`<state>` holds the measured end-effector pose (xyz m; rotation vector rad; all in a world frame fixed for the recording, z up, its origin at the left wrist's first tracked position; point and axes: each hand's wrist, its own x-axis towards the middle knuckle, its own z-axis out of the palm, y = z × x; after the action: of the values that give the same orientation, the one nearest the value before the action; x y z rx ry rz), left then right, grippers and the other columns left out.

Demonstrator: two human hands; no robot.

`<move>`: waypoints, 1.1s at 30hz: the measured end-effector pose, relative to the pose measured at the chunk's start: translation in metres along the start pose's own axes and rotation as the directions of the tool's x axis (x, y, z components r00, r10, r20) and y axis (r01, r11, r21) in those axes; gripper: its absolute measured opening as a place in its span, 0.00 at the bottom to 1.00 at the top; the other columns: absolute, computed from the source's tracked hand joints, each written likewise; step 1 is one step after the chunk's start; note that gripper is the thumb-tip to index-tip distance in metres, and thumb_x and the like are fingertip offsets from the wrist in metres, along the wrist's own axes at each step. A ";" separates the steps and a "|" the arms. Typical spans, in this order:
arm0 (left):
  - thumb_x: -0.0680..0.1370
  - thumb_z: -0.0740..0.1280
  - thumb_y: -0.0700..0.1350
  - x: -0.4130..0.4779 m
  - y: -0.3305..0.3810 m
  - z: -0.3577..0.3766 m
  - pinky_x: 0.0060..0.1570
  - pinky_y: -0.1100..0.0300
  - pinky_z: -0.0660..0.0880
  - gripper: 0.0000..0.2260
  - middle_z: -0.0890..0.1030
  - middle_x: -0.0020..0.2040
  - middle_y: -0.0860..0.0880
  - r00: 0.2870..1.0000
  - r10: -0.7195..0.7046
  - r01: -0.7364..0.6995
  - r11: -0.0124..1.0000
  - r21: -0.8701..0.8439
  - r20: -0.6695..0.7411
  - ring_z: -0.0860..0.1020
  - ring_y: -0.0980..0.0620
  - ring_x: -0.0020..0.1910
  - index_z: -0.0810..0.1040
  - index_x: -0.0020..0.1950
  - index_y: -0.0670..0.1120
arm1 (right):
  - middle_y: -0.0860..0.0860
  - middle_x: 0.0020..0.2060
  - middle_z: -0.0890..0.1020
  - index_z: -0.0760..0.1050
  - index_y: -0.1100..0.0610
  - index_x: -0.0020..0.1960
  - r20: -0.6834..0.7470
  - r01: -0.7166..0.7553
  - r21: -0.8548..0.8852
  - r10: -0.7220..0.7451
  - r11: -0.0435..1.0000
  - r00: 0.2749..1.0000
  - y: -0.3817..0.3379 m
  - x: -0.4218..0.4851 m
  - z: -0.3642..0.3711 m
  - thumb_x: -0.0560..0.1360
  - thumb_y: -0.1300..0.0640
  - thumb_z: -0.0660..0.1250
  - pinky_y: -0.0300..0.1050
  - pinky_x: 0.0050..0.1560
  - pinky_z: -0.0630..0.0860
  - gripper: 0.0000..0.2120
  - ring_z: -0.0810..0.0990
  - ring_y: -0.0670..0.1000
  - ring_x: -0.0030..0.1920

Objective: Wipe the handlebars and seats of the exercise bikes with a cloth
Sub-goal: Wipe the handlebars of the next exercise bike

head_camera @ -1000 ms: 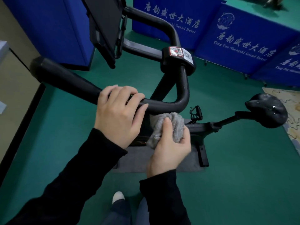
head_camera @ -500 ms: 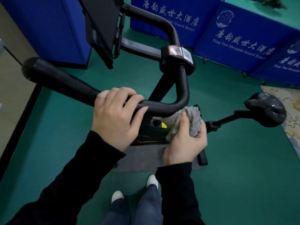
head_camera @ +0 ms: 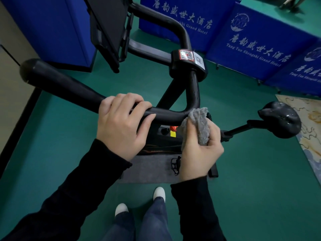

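A black exercise bike stands below me, its black handlebar [head_camera: 66, 87] running from the upper left to a bend at centre. My left hand [head_camera: 121, 122] is wrapped around the near bar, just left of the bend. My right hand [head_camera: 199, 145] grips a bunched grey cloth [head_camera: 199, 122] and presses it against the bend of the handlebar. The black seat [head_camera: 281, 119] sits to the right on its post, with wet glints on top. A black console [head_camera: 107, 28] is mounted at the top.
Blue hotel banners [head_camera: 257, 42] fence the back and right. A grey mat [head_camera: 151, 169] lies under the bike on the green floor. A patterned rug [head_camera: 311, 126] borders the right edge. A beige wall [head_camera: 10, 87] is at left. My white shoes [head_camera: 159, 193] stand by the mat.
My right hand has slid the cloth to the right along the bar, from under the straight part to the bend. My left hand has kept its grip. My feet stepped forward.
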<state>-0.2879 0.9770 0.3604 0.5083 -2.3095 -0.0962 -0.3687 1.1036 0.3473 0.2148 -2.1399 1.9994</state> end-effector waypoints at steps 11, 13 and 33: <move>0.77 0.65 0.48 -0.001 0.000 -0.001 0.51 0.53 0.63 0.09 0.79 0.47 0.47 1.000 -0.002 0.002 1.000 0.000 -0.007 0.76 0.47 0.46 0.81 0.49 0.44 | 0.54 0.42 0.81 0.82 0.60 0.48 0.466 0.514 -0.243 -0.366 0.822 0.806 -0.018 0.055 -0.011 0.69 0.64 0.75 0.40 0.44 0.75 0.09 0.79 0.48 0.42; 0.77 0.65 0.48 0.000 0.000 0.000 0.51 0.53 0.63 0.09 0.79 0.47 0.47 1.000 0.002 -0.002 1.000 0.001 -0.007 0.76 0.46 0.46 0.81 0.49 0.44 | 0.50 0.42 0.82 0.80 0.59 0.48 0.592 0.565 -0.230 -0.347 0.792 0.727 -0.025 0.073 -0.013 0.68 0.65 0.76 0.47 0.44 0.78 0.10 0.81 0.50 0.43; 0.78 0.64 0.49 0.000 0.003 -0.002 0.51 0.53 0.64 0.10 0.80 0.46 0.48 0.999 -0.034 0.034 0.999 -0.002 -0.005 0.76 0.47 0.46 0.81 0.48 0.44 | 0.53 0.42 0.84 0.82 0.57 0.48 0.977 0.705 -0.212 0.173 0.677 0.127 -0.063 0.131 0.058 0.67 0.58 0.77 0.37 0.44 0.75 0.10 0.80 0.47 0.41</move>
<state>-0.2878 0.9794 0.3623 0.5464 -2.2965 -0.1138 -0.4831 1.0459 0.4372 2.1599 -2.8400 0.4855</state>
